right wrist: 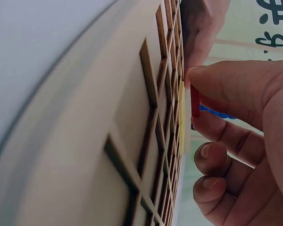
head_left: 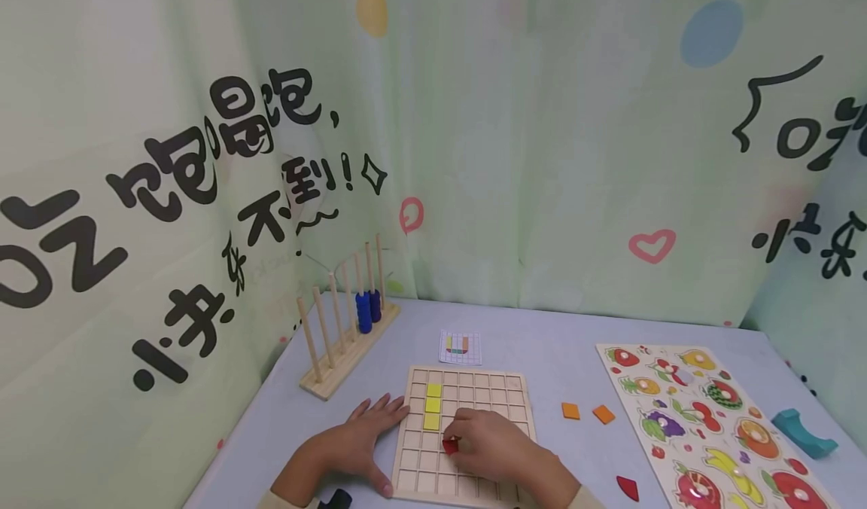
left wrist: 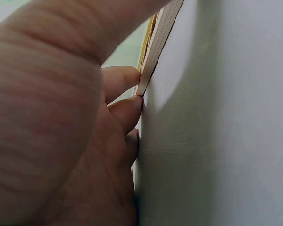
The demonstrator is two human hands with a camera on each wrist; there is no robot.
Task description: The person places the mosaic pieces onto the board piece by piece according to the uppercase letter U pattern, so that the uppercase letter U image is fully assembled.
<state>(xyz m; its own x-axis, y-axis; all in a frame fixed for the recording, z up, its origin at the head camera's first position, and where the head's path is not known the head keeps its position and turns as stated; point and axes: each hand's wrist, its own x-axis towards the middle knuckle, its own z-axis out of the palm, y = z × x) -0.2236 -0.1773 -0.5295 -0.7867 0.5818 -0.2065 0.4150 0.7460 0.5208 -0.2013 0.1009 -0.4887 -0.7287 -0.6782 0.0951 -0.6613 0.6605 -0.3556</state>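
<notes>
Fingers of my right hand (head_left: 493, 443) pinch a red piece (head_left: 450, 446) above a board (head_left: 427, 461); my outspread left hand (head_left: 357, 435) touches its nine-o'clock edge.

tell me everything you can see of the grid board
The grid board looks like pale wood, flat, with raised strips forming square cells inside a plain rim. It lies on the pale tabletop. Three yellow squares fill cells in one column towards its far left. The left hand touches its left edge; the right hand, pinching a red piece, hides part of it.
</notes>
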